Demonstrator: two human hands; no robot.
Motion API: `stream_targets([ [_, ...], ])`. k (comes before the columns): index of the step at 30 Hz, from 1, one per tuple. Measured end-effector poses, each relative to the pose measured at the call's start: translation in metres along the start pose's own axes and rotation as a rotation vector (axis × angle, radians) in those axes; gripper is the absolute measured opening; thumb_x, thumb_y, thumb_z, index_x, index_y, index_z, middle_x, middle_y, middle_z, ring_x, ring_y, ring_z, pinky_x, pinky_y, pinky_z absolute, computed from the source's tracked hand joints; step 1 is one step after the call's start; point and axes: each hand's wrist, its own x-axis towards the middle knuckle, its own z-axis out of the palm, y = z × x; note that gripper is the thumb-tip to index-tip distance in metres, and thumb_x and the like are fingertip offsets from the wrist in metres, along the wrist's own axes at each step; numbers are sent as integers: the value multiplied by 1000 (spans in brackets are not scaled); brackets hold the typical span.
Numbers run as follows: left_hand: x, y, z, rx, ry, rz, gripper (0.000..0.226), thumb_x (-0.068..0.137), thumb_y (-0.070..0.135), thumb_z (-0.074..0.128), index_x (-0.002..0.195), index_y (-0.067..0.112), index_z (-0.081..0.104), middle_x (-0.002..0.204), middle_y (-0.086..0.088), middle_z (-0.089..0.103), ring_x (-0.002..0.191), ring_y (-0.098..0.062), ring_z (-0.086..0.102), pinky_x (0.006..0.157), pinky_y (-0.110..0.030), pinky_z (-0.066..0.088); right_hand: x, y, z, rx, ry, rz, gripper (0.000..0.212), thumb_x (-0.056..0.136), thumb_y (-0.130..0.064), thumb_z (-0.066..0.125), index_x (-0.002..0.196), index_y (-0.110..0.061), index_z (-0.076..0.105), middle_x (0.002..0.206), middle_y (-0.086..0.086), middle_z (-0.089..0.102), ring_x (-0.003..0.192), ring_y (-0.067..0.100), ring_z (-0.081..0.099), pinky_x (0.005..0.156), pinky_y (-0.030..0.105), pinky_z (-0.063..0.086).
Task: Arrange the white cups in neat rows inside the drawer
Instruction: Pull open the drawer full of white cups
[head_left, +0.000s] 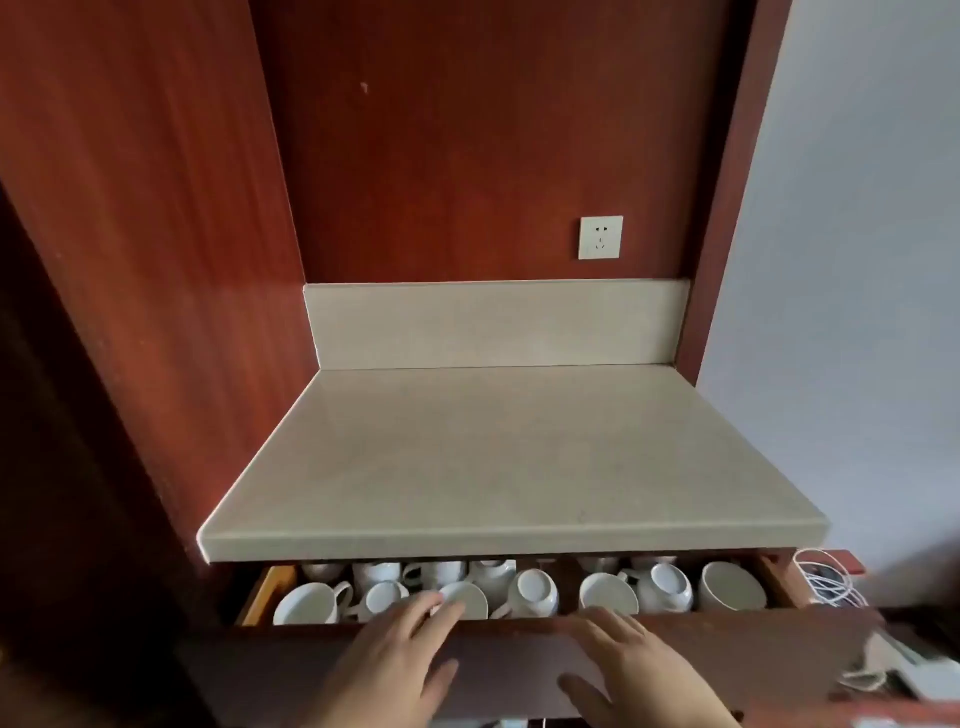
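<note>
Presently the drawer (519, 654) stands only partly pulled out beneath the pale tabletop (509, 457), so its far rows are hidden under the overhang. White cups (535, 592) lie jumbled inside: some upright, some tipped on their sides with bases showing, handles pointing several ways; no clear rows yet. Left hand (400, 660) reaches over the near drawer front, fingers (441, 613) spread and loose, tips at or just touching a tilted cup left of centre (465, 597); nothing grasped. Right hand (634, 665) rests flat on the drawer front, fingers (610, 626) extended, released, holding nothing; the nearest cup right of centre (608, 592) sits just beyond its tips, on the far side. Key relation: the cups lie directly far of both hands, strung out along the drawer's left-right long axis. Left hand is closer to contact; right hand is nearer the right-side cluster. Judgement: task barely begun; the drawer likely needs drawing nearer first to expose the back row. White cable (831, 582) lies at right, outside the drawer.
</note>
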Motion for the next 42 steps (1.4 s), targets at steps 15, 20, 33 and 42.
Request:
stream_targets([
  [15,27,3,11,78,-379,-120,63,103,63,33,157,31,27,147,0,52,130,-28,52,105,-42,41,50,-4,21,-469,-246,88,50,100,-55,47,139,-24,47,134,1,54,126,26,52,99,41,44],
  [20,20,8,11,95,-344,-127,65,101,68,30,153,29,34,137,-1,61,121,-29,58,100,-42,44,47,-6,24,-411,-185,107,40,102,-56,42,121,-25,60,113,-1,67,105,25,64,76,37,45],
  [33,21,23,-30,-207,-669,-342,52,107,50,28,79,15,53,80,-2,55,73,-20,51,62,-36,37,62,-14,5,-303,-521,121,54,94,-68,51,99,-20,75,88,-3,63,88,17,60,77,34,47],
  [42,16,20,-26,-345,-881,-416,44,94,62,54,87,22,70,90,-1,68,82,-17,61,70,-33,42,56,-19,2,-52,-774,154,41,86,-64,69,89,-24,75,74,-13,66,73,9,65,72,24,50],
])
